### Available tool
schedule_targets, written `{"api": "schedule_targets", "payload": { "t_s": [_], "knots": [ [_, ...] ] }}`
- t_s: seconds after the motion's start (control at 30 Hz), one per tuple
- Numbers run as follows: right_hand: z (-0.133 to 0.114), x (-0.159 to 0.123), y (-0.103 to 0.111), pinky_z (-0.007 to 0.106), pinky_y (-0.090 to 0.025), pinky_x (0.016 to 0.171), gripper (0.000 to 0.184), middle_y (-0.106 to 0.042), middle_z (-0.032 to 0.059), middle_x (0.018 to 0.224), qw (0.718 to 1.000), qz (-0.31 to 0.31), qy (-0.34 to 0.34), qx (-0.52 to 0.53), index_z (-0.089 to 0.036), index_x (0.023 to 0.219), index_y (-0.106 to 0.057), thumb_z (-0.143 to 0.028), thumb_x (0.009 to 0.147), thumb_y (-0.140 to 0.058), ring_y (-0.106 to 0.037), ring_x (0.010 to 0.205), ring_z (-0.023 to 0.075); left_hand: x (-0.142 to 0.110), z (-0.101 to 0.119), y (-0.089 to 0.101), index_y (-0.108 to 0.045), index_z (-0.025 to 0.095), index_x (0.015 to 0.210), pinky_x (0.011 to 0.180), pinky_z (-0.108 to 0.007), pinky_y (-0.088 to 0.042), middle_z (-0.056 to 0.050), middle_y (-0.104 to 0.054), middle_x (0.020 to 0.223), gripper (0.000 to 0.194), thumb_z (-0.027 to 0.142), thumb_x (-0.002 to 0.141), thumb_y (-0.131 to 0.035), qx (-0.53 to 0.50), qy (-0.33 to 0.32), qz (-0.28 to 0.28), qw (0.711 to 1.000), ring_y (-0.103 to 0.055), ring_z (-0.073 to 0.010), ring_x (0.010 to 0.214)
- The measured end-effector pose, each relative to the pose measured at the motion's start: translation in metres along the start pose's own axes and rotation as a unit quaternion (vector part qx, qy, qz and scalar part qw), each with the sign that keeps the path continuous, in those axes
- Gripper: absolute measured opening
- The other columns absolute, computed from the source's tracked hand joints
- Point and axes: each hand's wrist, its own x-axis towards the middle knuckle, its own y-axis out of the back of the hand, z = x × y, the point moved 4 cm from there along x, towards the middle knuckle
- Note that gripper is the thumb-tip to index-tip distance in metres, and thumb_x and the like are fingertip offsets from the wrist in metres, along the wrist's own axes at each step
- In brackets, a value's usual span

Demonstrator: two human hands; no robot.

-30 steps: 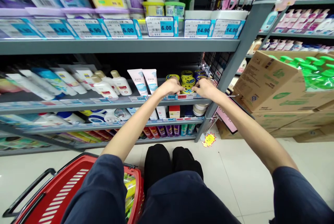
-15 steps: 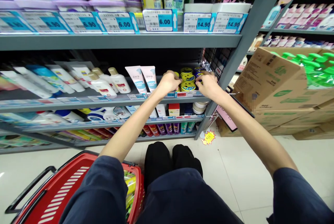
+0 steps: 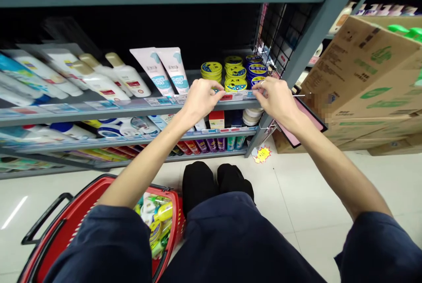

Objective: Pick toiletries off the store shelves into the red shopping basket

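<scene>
Yellow round tins (image 3: pixel 235 83) stand in stacks on the middle shelf (image 3: pixel 132 106), beside stacked blue tins (image 3: pixel 257 70). My left hand (image 3: pixel 202 99) is at the shelf's front edge, left of the front yellow tin, with fingers bent and thumb and fingertips slightly apart. My right hand (image 3: pixel 277 102) is at the same edge on the right, nearest the blue tins, its thumb and fingertips also apart. I see nothing held in either hand. Whether the fingertips touch a tin or the price strip, I cannot tell.
Two pale tubes (image 3: pixel 174 70) and white bottles (image 3: pixel 127 76) lean on the shelf to the left. A red basket (image 3: pixel 180 221) holding several packages stands by my left side. Cardboard boxes (image 3: pixel 356 72) and a grey post (image 3: pixel 306 32) are at the right.
The view has tipped downward and closer to the shelf. Both hands have drawn back from the sides of the yellow tins to the shelf's front edge, leaving more tins visible.
</scene>
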Motion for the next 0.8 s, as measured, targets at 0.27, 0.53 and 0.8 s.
{"api": "schedule_targets", "payload": {
  "t_s": [0.27, 0.53, 0.8],
  "knots": [
    [-0.021, 0.010, -0.002, 0.048, -0.056, 0.086, 0.027, -0.073, 0.0132, 0.116, 0.999, -0.034, 0.011, -0.009, -0.022, 0.115, -0.078, -0.039, 0.105, -0.060, -0.066, 0.103, 0.0317, 0.005, 0.001, -0.003, -0.080, 0.016, 0.093, 0.093, -0.038, -0.052, -0.004, -0.070, 0.070, 0.020, 0.032, 0.095, -0.068, 0.020, 0.015, -0.026, 0.999, -0.068, -0.0248, 0.082],
    [-0.019, 0.017, 0.000, 0.050, -0.057, 0.093, 0.025, -0.072, 0.0129, 0.113, 0.999, -0.047, 0.003, -0.010, -0.022, 0.117, -0.077, -0.037, 0.104, -0.062, -0.066, 0.105, 0.0329, 0.002, 0.005, 0.001, -0.081, 0.015, 0.099, 0.092, -0.036, -0.053, 0.000, -0.062, 0.057, 0.025, 0.031, 0.098, -0.062, 0.008, 0.027, -0.031, 0.999, -0.067, -0.0217, 0.072],
    [0.002, 0.013, 0.023, 0.050, -0.053, 0.097, 0.020, -0.072, 0.0128, 0.110, 0.999, -0.034, -0.008, -0.016, -0.019, 0.109, -0.079, -0.022, 0.098, -0.063, -0.067, 0.101, 0.0318, 0.007, 0.023, -0.018, -0.081, 0.015, 0.105, 0.090, -0.035, -0.052, -0.003, -0.071, 0.070, 0.023, 0.031, 0.097, -0.067, -0.019, -0.017, -0.023, 0.999, -0.069, -0.0219, 0.080]
  ]
}}
